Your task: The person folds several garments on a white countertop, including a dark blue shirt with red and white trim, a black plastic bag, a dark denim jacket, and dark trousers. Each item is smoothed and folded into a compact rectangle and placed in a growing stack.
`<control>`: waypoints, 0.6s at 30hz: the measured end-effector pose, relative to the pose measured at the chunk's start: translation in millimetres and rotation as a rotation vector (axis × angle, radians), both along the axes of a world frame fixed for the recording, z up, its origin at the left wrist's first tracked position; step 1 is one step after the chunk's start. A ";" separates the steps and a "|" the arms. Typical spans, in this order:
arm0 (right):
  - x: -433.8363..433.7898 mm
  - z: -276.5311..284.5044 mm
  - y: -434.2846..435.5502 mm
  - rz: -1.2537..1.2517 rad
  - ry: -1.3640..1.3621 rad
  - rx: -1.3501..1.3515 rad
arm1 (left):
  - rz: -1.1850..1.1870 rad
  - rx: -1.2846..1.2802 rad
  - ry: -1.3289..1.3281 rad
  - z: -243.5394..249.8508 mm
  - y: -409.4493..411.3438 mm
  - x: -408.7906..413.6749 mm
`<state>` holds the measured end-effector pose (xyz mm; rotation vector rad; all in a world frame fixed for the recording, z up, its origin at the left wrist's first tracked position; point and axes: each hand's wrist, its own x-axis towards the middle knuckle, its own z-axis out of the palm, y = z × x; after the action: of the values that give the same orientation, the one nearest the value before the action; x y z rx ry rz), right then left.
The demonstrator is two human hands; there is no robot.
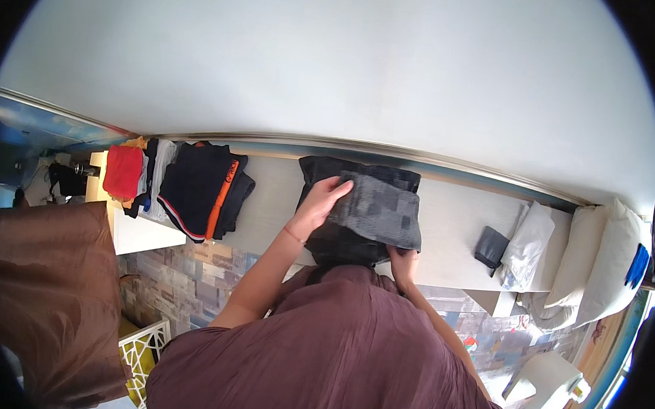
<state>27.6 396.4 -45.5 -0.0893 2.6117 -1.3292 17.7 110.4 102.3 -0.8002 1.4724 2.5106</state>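
A dark garment with a grey patchwork pattern (380,210) lies partly folded on the light shelf-like surface (274,201) in front of me. Its paler grey section rests over the darker cloth. My left hand (321,201) pinches the left edge of that pale section, thumb on top. Lower down, my right hand (403,264) grips the cloth near the right corner, its fingertips hidden beneath the fabric.
Left on the surface are folded navy clothes with an orange stripe (199,188) and a red folded cloth (123,170). To the right are a dark pouch (492,247), a clear plastic bag (527,247) and white pillows (611,261). A white lattice basket (144,356) stands lower left.
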 end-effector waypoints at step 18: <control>-38.9 57.0 23.3 0.714 0.434 0.282 | 0.177 -1.480 -0.293 -74.4 -18.7 80.2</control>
<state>-11.3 419.7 11.5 -1.2458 2.6326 -0.7365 97.9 91.7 27.9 -1.3176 3.0324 0.8444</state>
